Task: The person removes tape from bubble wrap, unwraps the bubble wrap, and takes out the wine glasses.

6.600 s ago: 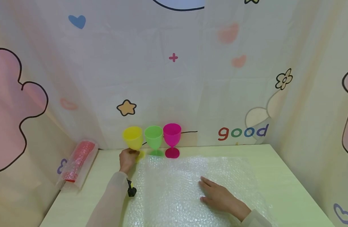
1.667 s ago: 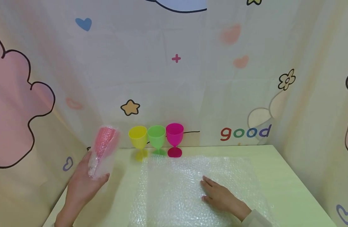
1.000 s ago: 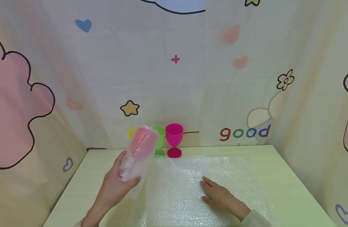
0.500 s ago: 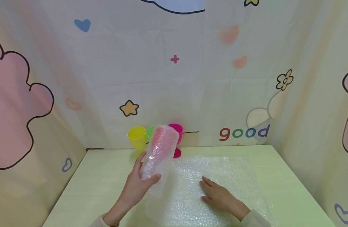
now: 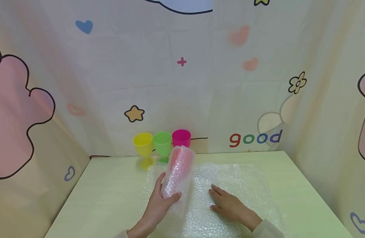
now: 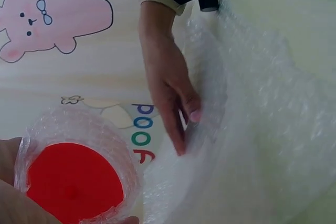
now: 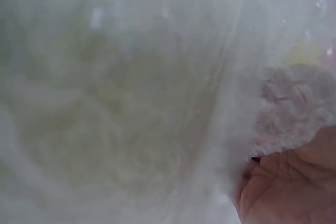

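Note:
My left hand (image 5: pixel 155 205) grips a red goblet rolled in bubble wrap (image 5: pixel 180 168), held tilted above the sheet. A round red end of that goblet (image 6: pixel 76 182) shows through the wrap in the left wrist view. Fingers straight, my right hand (image 5: pixel 228 206) rests on a flat bubble wrap sheet (image 5: pixel 230 177). In the right wrist view, blurred clear wrap (image 7: pixel 131 129) covers most of the frame, with part of a palm (image 7: pixel 294 187) at lower right.
A yellow goblet (image 5: pixel 143 144), a green goblet (image 5: pixel 162 142) and a magenta goblet (image 5: pixel 181 137) stand upright in a row at the table's back edge. Behind them hangs a printed curtain (image 5: pixel 182 92). The pale table (image 5: pixel 102 188) extends on both sides.
My left hand has let go of the yellow goblet, picked up the wrapped goblet from the far left, and carried it right over the sheet, lately lower. The right hand stays put.

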The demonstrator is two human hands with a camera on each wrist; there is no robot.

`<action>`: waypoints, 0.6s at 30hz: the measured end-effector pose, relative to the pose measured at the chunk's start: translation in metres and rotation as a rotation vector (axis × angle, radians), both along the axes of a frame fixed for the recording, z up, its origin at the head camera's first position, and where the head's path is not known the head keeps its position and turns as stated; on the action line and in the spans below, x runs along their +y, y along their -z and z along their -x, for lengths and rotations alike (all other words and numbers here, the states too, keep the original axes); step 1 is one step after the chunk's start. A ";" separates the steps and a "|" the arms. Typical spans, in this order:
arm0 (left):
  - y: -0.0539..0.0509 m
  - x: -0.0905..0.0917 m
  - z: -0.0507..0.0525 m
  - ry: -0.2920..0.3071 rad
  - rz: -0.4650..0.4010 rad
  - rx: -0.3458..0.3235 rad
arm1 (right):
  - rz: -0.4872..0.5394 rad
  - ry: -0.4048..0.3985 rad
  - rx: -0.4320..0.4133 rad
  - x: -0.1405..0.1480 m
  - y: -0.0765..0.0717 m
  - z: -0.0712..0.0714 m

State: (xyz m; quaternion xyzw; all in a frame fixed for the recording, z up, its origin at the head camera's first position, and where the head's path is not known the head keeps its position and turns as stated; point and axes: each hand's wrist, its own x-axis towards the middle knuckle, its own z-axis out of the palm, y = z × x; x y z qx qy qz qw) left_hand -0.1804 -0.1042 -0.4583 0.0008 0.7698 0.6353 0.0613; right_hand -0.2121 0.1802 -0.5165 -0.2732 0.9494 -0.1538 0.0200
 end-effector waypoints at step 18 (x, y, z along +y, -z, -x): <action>0.053 0.033 -0.005 -0.119 -0.006 -0.066 | 0.007 0.004 -0.007 0.001 0.003 0.001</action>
